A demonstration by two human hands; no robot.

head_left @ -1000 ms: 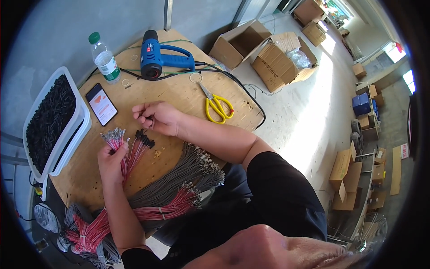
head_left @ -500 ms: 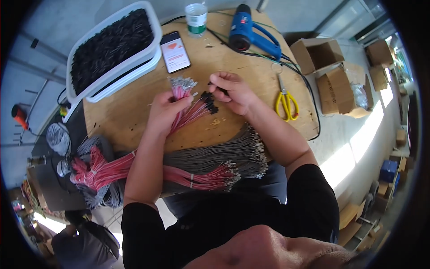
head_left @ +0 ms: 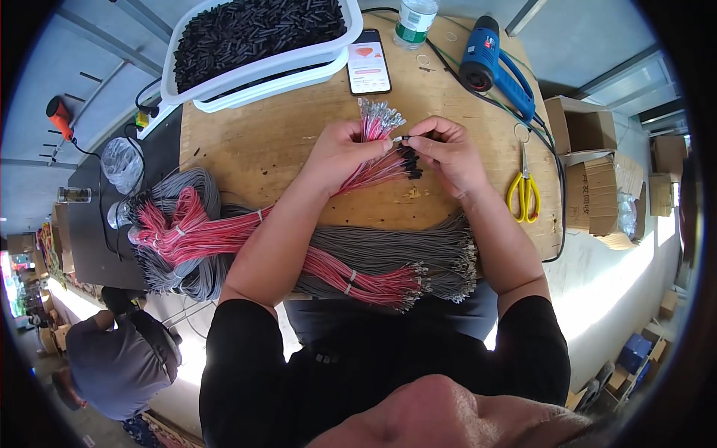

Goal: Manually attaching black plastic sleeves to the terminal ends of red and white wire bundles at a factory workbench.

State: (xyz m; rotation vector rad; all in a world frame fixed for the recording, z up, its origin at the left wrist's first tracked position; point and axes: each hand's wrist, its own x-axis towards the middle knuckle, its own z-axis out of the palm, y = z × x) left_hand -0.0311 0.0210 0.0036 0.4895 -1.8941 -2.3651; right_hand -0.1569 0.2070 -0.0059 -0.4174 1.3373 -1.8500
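My left hand [head_left: 341,153] grips a bundle of red wires [head_left: 371,169] whose bare metal terminals [head_left: 379,116] fan out above my fingers. My right hand [head_left: 442,149] pinches the tip of one wire beside them, with small black sleeves [head_left: 409,161] fitted on several wire ends just below. Both hands are over the middle of the wooden table [head_left: 254,149]. Long bundles of grey wires [head_left: 403,254] and red wires [head_left: 366,280] lie across the near edge under my forearms.
A white tub of black sleeves [head_left: 254,33] stands at the far left, next to a phone [head_left: 369,66] and a bottle [head_left: 411,15]. A blue heat gun [head_left: 494,63] and yellow scissors [head_left: 524,190] lie right. More wire bundles [head_left: 175,224] hang left. Another person [head_left: 119,358] is lower left.
The view has swung so the table sits more centred. My hands stay together on the red bundle, the right hand working at a wire tip.
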